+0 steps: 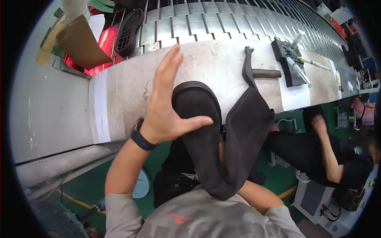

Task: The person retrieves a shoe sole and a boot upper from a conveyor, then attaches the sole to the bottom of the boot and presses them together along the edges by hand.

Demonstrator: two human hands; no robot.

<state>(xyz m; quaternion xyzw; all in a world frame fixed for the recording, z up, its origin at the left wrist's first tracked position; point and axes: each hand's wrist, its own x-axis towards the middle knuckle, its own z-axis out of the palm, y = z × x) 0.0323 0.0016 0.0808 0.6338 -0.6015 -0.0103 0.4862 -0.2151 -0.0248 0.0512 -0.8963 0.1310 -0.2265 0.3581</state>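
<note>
In front of my chest is a dark suede-like boot (200, 139), its toe pointing away from me on the left. Its shaft (250, 119) rises to the right and the heel bend lies near my shirt. My left hand (166, 103) is beside the toe with fingers stretched out and thumb lying across the boot's upper. Most of my right hand (222, 150) is hidden behind the boot; a strip of skin shows between foot and shaft, where it grips the boot. A hammer (262, 73) lies on the bench beyond the shaft.
On the metal bench (127, 83) a dark foam block (286, 59) carries syringe-like tubes (298, 70). Behind it runs a slatted conveyor (198, 25) with a black sole (129, 31). A brown sheet (82, 43) hangs near a red glow. A co-worker (317, 154) sits to the right.
</note>
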